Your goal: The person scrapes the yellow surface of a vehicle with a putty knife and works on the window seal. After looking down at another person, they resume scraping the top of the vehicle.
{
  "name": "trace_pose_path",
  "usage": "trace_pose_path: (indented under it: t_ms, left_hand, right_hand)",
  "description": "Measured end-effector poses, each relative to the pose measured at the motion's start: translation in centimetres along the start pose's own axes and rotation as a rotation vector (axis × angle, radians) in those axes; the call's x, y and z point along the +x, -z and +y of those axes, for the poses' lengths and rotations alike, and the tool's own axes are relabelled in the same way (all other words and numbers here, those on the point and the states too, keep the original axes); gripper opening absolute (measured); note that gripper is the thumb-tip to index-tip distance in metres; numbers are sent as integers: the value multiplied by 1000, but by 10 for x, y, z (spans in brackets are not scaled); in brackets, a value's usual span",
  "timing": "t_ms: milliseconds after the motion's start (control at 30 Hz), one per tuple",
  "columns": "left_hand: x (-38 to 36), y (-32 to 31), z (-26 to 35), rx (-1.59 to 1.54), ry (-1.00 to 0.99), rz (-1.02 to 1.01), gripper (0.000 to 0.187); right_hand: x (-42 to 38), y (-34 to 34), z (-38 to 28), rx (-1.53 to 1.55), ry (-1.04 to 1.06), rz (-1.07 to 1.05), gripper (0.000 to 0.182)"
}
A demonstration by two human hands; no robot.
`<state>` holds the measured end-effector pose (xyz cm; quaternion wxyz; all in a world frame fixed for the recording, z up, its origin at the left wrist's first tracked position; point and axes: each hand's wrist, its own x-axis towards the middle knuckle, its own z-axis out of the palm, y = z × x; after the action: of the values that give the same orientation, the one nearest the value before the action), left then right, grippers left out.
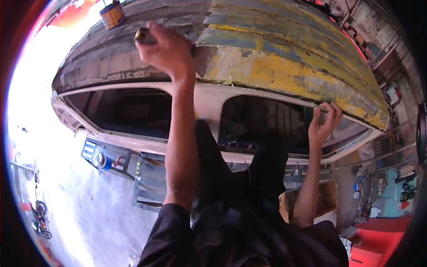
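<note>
My left hand (168, 51) is closed around a scraper-like tool (143, 35) with a dark handle and a brass-coloured rounded end; its working end is largely hidden by the hand. It is over the vehicle roof (275, 66), where dull grey-brown surface meets patchy yellow paint. To the right, my right hand (326, 122) has its fingers bent and apart, with the tips at the roof's lower edge above the side window (267, 120). Nothing shows in that hand. Pale body panel (207, 104) separates the two dark side windows.
A yellow-and-blue bucket (112, 16) stands on the roof at the upper left. Below are slatted platforms (149, 191), with a blue-and-white tin (105, 162) on the left one. A motorbike (41, 218) is at far left. A red surface (378, 240) lies lower right.
</note>
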<state>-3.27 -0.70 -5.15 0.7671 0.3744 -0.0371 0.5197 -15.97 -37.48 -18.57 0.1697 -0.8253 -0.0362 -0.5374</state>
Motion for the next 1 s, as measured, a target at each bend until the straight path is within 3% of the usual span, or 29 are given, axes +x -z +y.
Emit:
trace_pose_path:
  t_ms: [133, 400, 500, 600, 800, 833, 933, 1000]
  left_hand:
    - [24, 1, 10, 2, -64, 3, 26]
    - [20, -4, 14, -6, -13, -24, 23]
    - [50, 22, -28, 152, -200, 54, 23]
    - [8, -1, 6, 91, -55, -104, 25]
    - [17, 3, 5, 62, -46, -37, 25]
    - [17, 8, 9, -5, 11, -119, 25]
    - [40, 7, 8, 125, -157, -152, 26]
    - [49, 14, 23, 7, -32, -75, 28]
  right_hand:
    - [3, 1, -3, -28, 9, -1, 23]
    - [4, -1, -4, -6, 19, 8, 21]
    - [2, 0, -2, -11, 1, 8, 20]
    - [3, 1, -2, -8, 21, 2, 19]
    - [4, 2, -6, -3, 24, 5, 19]
    - [4, 3, -6, -3, 21, -1, 19]
    - [5, 2, -6, -8, 28, -8, 19]
    - [4, 2, -6, -31, 36, 4, 20]
